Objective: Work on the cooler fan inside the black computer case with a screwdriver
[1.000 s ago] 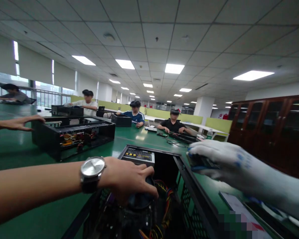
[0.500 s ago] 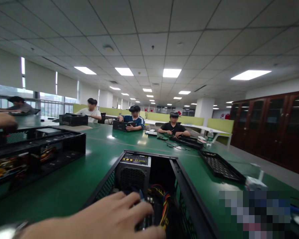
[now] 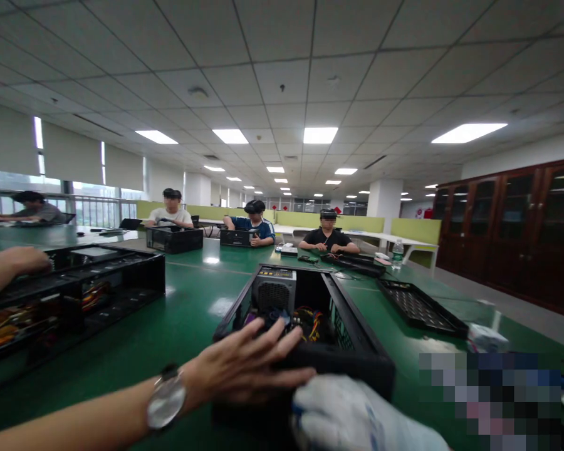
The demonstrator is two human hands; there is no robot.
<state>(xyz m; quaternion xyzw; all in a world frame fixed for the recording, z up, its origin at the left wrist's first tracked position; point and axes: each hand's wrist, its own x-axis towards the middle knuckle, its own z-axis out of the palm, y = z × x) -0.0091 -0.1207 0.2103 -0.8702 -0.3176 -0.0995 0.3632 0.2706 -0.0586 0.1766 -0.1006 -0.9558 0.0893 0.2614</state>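
Observation:
In front of me an open black computer case (image 3: 357, 322) lies on the table, its near end toward me. Inside it are a power supply (image 3: 275, 293) at the far left and a bundle of coloured cables (image 3: 310, 321). My left hand (image 3: 244, 360), bare and wearing a wristwatch (image 3: 166, 398), stretches its spread fingers over the case's near edge. My right hand (image 3: 357, 416), in a white glove with blue marks, is curled close to the near end, beside my left fingertips. Whatever its fingers close around is hidden and blurred.
At left, another person's hand (image 3: 26, 260) rests over a second open case (image 3: 122, 275). A black perforated panel (image 3: 420, 307) and a small white object (image 3: 487, 338) lie on the right. Across the green table (image 3: 183, 319), several people sit with computer parts; a bottle (image 3: 397, 254) stands there.
The case now appears farther from me, its near end showing. My left hand has shifted onto that end, and my gloved right hand has come into view. The co-worker's hand at left has lowered.

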